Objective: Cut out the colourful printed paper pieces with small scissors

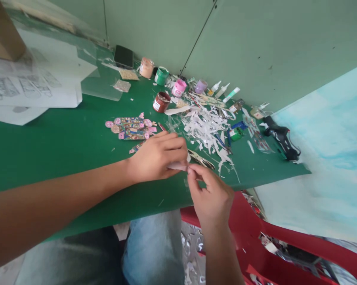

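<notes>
My left hand (160,155) is closed around a small pale pinkish-white piece (178,166), perhaps paper, held over the table's near edge. Thumb and forefinger of my right hand (212,194) pinch together at the end of this piece. Just behind the fingers lies a pair of scissors (200,158), partly covered by my hands. Beyond my left hand, several patterned cutouts with pink round ends (132,128) rest on the green tabletop (77,146). A brown-red jar (161,102) stands behind them.
White paper scraps (206,122) are heaped at the right. Paint jars, including a pink one (178,88) and a green one (161,75), line the wall with glue bottles. Printed sheets (32,87) cover the left. A black tool (282,138) lies at the right; a red chair (246,225) stands below.
</notes>
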Motion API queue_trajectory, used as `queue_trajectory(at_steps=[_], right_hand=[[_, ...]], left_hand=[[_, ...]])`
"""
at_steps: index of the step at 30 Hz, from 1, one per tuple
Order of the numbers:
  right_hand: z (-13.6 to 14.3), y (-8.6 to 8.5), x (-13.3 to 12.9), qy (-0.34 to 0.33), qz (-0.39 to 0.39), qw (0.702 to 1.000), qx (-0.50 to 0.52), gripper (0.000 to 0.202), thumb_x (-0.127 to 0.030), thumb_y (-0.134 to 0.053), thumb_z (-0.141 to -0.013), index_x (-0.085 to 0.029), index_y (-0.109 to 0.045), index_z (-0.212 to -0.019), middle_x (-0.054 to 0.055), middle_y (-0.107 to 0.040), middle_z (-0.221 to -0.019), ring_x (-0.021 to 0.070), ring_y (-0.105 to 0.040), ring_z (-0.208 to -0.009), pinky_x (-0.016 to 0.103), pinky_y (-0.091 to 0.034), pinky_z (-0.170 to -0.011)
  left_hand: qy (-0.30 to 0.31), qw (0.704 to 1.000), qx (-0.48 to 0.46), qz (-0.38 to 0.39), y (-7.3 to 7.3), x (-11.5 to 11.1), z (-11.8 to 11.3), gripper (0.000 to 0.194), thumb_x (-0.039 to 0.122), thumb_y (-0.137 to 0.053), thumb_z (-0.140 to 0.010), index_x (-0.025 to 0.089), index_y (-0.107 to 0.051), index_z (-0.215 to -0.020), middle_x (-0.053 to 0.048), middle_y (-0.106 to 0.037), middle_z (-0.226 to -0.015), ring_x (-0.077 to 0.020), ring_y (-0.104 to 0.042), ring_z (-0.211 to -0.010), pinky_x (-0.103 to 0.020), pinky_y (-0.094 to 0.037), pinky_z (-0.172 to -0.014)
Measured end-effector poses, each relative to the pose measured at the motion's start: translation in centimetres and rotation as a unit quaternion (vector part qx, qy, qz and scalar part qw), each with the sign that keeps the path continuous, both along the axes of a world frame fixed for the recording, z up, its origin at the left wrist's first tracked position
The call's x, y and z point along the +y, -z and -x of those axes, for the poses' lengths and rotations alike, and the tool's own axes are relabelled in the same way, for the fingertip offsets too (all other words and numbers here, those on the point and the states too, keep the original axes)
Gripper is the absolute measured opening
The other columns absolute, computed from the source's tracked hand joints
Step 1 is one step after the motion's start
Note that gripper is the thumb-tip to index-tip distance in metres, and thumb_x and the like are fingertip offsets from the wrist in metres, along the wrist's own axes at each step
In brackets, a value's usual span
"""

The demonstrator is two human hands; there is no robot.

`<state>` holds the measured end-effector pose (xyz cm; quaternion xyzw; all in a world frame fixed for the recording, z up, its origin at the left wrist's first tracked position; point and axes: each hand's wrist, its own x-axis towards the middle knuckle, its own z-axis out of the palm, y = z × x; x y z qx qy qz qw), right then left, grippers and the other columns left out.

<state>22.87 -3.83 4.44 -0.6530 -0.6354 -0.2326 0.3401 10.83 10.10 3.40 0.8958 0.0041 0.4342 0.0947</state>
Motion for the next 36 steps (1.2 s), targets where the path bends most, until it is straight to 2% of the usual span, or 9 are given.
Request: queue_trajectory(at_steps=[7, 13, 18, 21, 24, 28, 31, 33, 36], right_hand=[[0.3, 0.5, 0.5, 0.012, -0.006, 1.0, -0.003, 0.012, -0.013, -0.055, -0.09, -0.019, -0.064, -0.084, -0.001, -0.072, -0.069, 0.0092, -0.066, -0.057, 0.019, -0.048, -0.057], [0.7, 0.6, 0.7, 0.037, -0.013, 0.999, 0.007, 0.013, -0.011, -0.053, -0.084, -0.021, -0.061, -0.08, -0.002, -0.068, -0.064, 0.0098, -0.063, -0.054, 0.02, -0.047, -0.055], [0.2, 0.5, 0.5, 0.077, -0.006, 0.992, 0.099, 0.01, -0.013, -0.053, -0.076, -0.022, -0.057, -0.074, -0.003, -0.064, -0.061, 0.011, -0.059, -0.051, 0.021, -0.044, -0.049], [-0.7, 0.2, -0.2, 0.08, 0.017, 0.98, 0.181, 0.006, -0.017, -0.052, -0.078, -0.022, -0.056, -0.075, -0.002, -0.062, -0.062, 0.011, -0.057, -0.05, 0.021, -0.043, -0.049], [-2.2, 0.0, -1.8, 0.068, 0.1, 0.964, 0.239, 0.007, -0.023, -0.046, -0.083, -0.023, -0.049, -0.077, -0.003, -0.059, -0.062, 0.0119, -0.056, -0.052, 0.022, -0.044, -0.052], [-4.9, 0.4, -4.9, 0.08, 0.329, 0.921, 0.195, 0.02, -0.027, -0.037, -0.088, -0.024, -0.042, -0.069, -0.003, -0.051, -0.054, 0.0137, -0.051, -0.049, 0.023, -0.036, -0.05], [-7.1, 0.9, -6.8, 0.12, 0.449, 0.873, 0.147, 0.025, -0.033, -0.037, -0.09, -0.023, -0.05, -0.071, -0.001, -0.056, -0.055, 0.0163, -0.053, -0.05, 0.024, -0.031, -0.048], [-8.2, 1.0, -7.3, 0.14, 0.445, 0.875, 0.125, 0.02, -0.028, -0.039, -0.088, -0.023, -0.058, -0.084, 0.002, -0.065, -0.065, 0.018, -0.059, -0.056, 0.025, -0.034, -0.05], [-8.8, 0.9, -5.7, 0.124, 0.328, 0.931, 0.101, 0.021, -0.023, -0.042, -0.087, -0.023, -0.062, -0.09, 0.005, -0.071, -0.085, 0.0191, -0.064, -0.069, 0.029, -0.044, -0.062]], left_hand=[[-0.007, 1.0, 0.018, 0.01, 0.0, 0.0, 0.0, 0.018, 0.021, -0.052, -0.093, 0.02, -0.058, -0.076, -0.004, -0.064, -0.079, -0.0186, -0.055, -0.075, -0.033, -0.037, -0.068], [-0.004, 0.999, 0.049, -0.018, -0.1, 0.1, 0.0, 0.021, 0.024, -0.05, -0.095, 0.022, -0.061, -0.077, -0.004, -0.065, -0.082, -0.0185, -0.054, -0.077, -0.034, -0.036, -0.07], [0.0, 0.999, 0.009, -0.053, -0.3, 0.2, 0.2, 0.024, 0.026, -0.051, -0.095, 0.024, -0.064, -0.076, -0.003, -0.064, -0.079, -0.0183, -0.052, -0.075, -0.034, -0.034, -0.067], [0.003, 0.999, -0.006, -0.047, -0.2, 0.3, 0.2, 0.021, 0.022, -0.051, -0.094, 0.023, -0.065, -0.078, -0.004, -0.065, -0.079, -0.0184, -0.054, -0.075, -0.034, -0.036, -0.068], [0.017, 1.0, 0.006, 0.023, 0.1, 0.4, 0.0, 0.017, 0.018, -0.052, -0.091, 0.022, -0.066, -0.081, -0.005, -0.068, -0.085, -0.0184, -0.059, -0.081, -0.033, -0.042, -0.071], [0.039, 0.985, 0.034, 0.162, 0.6, 0.4, -0.4, 0.016, 0.018, -0.052, -0.092, 0.019, -0.068, -0.091, -0.006, -0.071, -0.092, -0.0174, -0.065, -0.089, -0.03, -0.049, -0.08], [-0.017, 0.962, 0.064, 0.264, 0.7, 0.3, -0.7, 0.019, 0.021, -0.051, -0.092, 0.019, -0.066, -0.103, -0.005, -0.073, -0.097, -0.0169, -0.067, -0.087, -0.028, -0.05, -0.078], [-0.07, 0.942, 0.091, 0.316, 0.8, 0.4, -0.8, 0.022, 0.02, -0.051, -0.09, 0.019, -0.063, -0.108, -0.004, -0.073, -0.095, -0.0159, -0.067, -0.079, -0.026, -0.049, -0.071], [-0.1, 0.927, 0.11, 0.344, 1.0, 0.6, -1.0, 0.019, 0.019, -0.049, -0.087, 0.018, -0.061, -0.102, -0.001, -0.07, -0.085, -0.0144, -0.063, -0.069, -0.024, -0.046, -0.062]])
